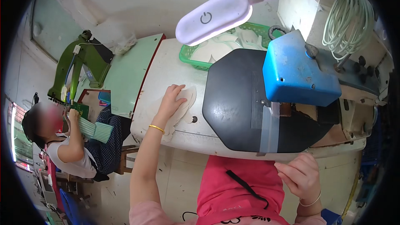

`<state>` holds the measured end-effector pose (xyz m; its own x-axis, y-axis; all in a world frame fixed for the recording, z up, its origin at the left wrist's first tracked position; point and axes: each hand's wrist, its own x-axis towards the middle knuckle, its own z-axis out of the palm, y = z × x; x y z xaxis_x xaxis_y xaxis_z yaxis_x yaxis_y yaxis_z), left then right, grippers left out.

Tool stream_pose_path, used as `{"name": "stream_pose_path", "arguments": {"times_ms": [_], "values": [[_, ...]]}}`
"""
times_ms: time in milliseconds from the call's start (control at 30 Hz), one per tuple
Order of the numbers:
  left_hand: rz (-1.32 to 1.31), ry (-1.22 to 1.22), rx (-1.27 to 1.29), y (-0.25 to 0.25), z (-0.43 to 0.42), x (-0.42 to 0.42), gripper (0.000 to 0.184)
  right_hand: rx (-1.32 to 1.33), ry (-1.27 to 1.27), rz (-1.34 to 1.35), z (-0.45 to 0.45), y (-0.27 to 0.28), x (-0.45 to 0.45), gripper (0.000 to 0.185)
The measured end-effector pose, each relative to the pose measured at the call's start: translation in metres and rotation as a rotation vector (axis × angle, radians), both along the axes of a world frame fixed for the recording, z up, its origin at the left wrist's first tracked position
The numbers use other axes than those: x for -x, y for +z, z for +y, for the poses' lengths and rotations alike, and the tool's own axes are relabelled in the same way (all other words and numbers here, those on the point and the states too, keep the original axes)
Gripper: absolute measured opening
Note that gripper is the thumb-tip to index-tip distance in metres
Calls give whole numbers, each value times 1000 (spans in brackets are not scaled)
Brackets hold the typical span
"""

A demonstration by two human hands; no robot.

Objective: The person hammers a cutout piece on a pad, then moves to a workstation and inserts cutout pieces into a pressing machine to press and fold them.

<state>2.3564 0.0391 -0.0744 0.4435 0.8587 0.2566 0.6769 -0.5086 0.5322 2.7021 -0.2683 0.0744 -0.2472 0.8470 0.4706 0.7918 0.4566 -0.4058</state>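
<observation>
On the white table (166,54), my left hand (171,102) rests over several thin cream-coloured pieces (189,100), its thumb and fingers apart on top of them. A bracelet circles that wrist. My right hand (301,174) is off the table's front edge at the lower right, its fingers curled together; whether anything small is between them is hidden. To the right of my left hand lies a black octagonal plate (233,100) beneath a blue machine head (296,73). More pale pieces (225,46) fill a green basket (189,60) behind the plate.
A purple-white lamp (214,18) hangs over the basket. Coiled pale cable (348,23) hangs at the upper right. At left, a co-worker (73,146) sits holding striped green material (98,131), near a green machine (89,64) and a green tabletop (133,71).
</observation>
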Motion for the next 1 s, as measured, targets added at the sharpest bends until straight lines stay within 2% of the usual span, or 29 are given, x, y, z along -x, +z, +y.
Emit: {"name": "stream_pose_path", "arguments": {"times_ms": [167,300,367,433,567,633,667,700,767,833,933,967,1000], "values": [[6,42,-107,-4,1,7,38,18,-23,6,-1,-7,-1,28],[-226,76,-94,10,9,12,36,16,-31,26,0,-4,0,27],[-338,15,-74,44,7,22,34,5,-40,29,-2,-4,-1,26],[-659,-72,67,110,-28,16,32,-2,-56,30,-4,-4,-4,25],[-674,-295,90,199,-94,-10,25,-27,-81,39,-1,2,-9,23],[-643,-314,241,207,-116,-58,26,-46,-97,83,4,6,-7,23],[-593,-382,168,193,-119,-88,23,-47,-111,122,7,8,-5,23],[-371,-469,70,189,-119,-115,18,-52,-121,162,12,9,-3,23],[-234,-554,71,174,-124,-157,13,-38,-162,173,25,9,0,24],[-98,-509,-45,165,-128,-168,18,37,-205,187,34,7,1,27],[4,-532,-331,162,-135,-165,23,6,-286,77,46,4,1,29],[18,-530,-270,162,-140,-163,33,37,-290,91,48,2,1,31],[24,-499,-253,160,-145,-165,35,22,-297,77,51,-1,2,30]]}}
